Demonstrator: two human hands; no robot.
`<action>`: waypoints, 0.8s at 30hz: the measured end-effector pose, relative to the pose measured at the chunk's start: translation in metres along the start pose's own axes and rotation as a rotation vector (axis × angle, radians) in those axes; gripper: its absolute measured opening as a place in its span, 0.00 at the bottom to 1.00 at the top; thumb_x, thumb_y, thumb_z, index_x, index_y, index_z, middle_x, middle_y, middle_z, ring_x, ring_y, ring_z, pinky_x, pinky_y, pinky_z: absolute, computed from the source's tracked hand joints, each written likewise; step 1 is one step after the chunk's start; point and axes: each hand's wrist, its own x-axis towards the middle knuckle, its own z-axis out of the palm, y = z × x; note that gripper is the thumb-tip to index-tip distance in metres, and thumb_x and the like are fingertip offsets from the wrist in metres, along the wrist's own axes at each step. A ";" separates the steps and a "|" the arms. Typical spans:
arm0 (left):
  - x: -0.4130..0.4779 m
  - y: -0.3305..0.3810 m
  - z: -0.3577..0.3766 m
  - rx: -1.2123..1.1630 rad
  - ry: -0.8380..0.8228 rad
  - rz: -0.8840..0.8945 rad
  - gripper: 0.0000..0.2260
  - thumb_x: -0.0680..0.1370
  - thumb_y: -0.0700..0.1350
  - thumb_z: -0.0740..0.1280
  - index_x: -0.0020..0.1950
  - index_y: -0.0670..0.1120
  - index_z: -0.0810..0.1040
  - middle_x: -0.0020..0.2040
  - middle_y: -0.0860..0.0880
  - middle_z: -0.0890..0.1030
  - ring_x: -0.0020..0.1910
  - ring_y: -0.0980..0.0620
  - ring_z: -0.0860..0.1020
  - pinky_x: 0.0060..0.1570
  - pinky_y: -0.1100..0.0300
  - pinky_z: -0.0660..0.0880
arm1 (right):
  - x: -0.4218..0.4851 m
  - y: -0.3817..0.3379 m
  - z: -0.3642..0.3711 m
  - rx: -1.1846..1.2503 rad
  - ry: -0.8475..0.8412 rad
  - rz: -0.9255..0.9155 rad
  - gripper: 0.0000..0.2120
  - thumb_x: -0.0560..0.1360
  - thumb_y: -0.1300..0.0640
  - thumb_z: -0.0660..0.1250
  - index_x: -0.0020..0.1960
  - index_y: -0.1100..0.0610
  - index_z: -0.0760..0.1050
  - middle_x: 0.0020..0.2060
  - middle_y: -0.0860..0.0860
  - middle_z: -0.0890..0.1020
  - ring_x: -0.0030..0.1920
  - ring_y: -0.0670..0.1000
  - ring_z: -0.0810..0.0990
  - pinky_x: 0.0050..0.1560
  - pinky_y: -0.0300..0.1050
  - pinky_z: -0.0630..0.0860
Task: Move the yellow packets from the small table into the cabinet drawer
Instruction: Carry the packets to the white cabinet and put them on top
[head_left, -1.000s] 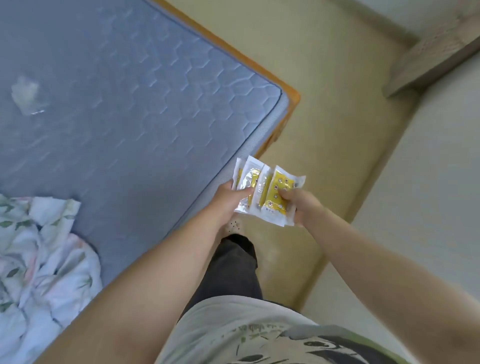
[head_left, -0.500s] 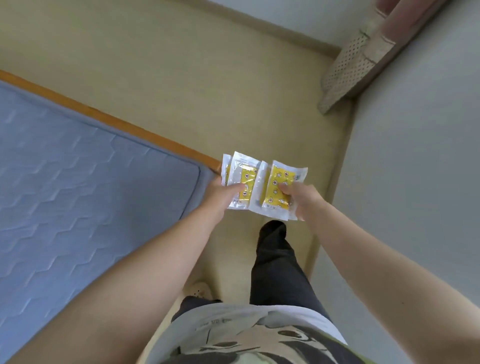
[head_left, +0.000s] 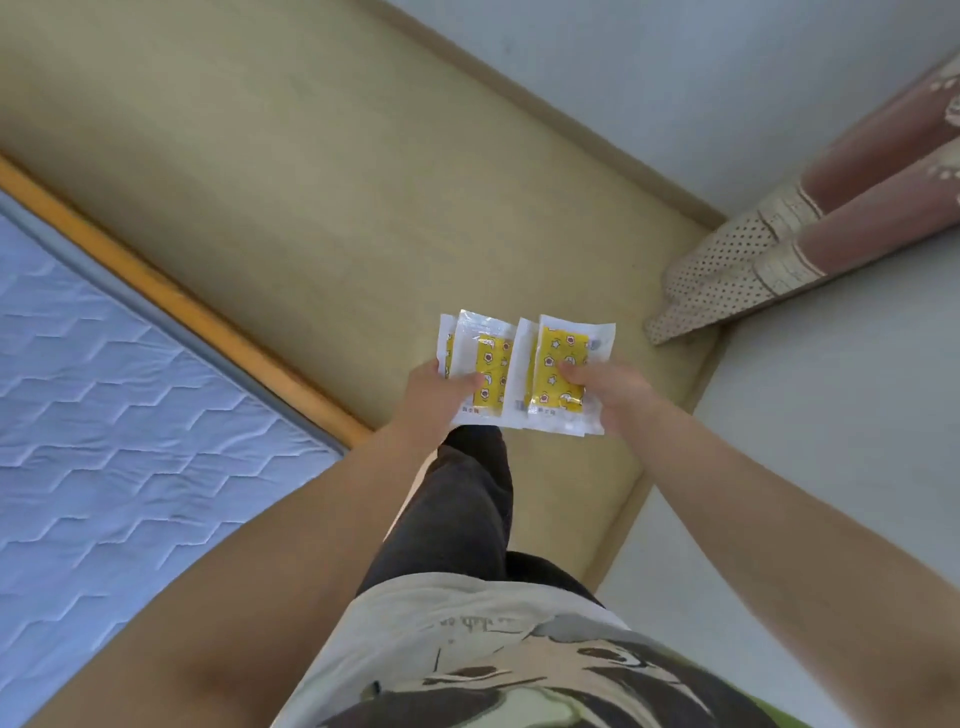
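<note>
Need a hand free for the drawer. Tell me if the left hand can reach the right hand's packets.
Probably yes: the left hand holds its own packets right beside the right-hand packets, edges meeting, nothing between.

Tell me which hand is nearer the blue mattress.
Left. The left hand grips the yellow packets on the side toward the mattress, though apart from it. The right hand grips their opposite side, farther away.

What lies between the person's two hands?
In the head view, the fanned yellow packets span the gap: the left hand pinches the left ones, the right hand the right ones.
</note>
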 end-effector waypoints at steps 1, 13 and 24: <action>0.014 0.013 -0.002 -0.016 0.011 0.003 0.08 0.75 0.37 0.71 0.52 0.44 0.77 0.47 0.49 0.83 0.39 0.54 0.81 0.32 0.66 0.77 | 0.013 -0.017 0.009 -0.028 -0.017 0.003 0.13 0.70 0.63 0.74 0.53 0.61 0.79 0.50 0.57 0.84 0.49 0.58 0.84 0.54 0.60 0.78; 0.164 0.191 -0.077 -0.243 0.167 -0.025 0.09 0.72 0.35 0.73 0.50 0.44 0.79 0.49 0.44 0.83 0.48 0.44 0.83 0.53 0.47 0.79 | 0.125 -0.242 0.142 -0.165 -0.109 -0.037 0.04 0.72 0.67 0.71 0.44 0.61 0.78 0.41 0.55 0.83 0.40 0.55 0.82 0.43 0.53 0.79; 0.307 0.333 -0.216 -0.533 0.357 0.000 0.10 0.72 0.31 0.71 0.49 0.43 0.78 0.51 0.41 0.83 0.48 0.42 0.83 0.51 0.46 0.79 | 0.219 -0.435 0.348 -0.324 -0.305 -0.051 0.11 0.71 0.68 0.71 0.53 0.64 0.77 0.44 0.57 0.82 0.41 0.57 0.82 0.40 0.53 0.79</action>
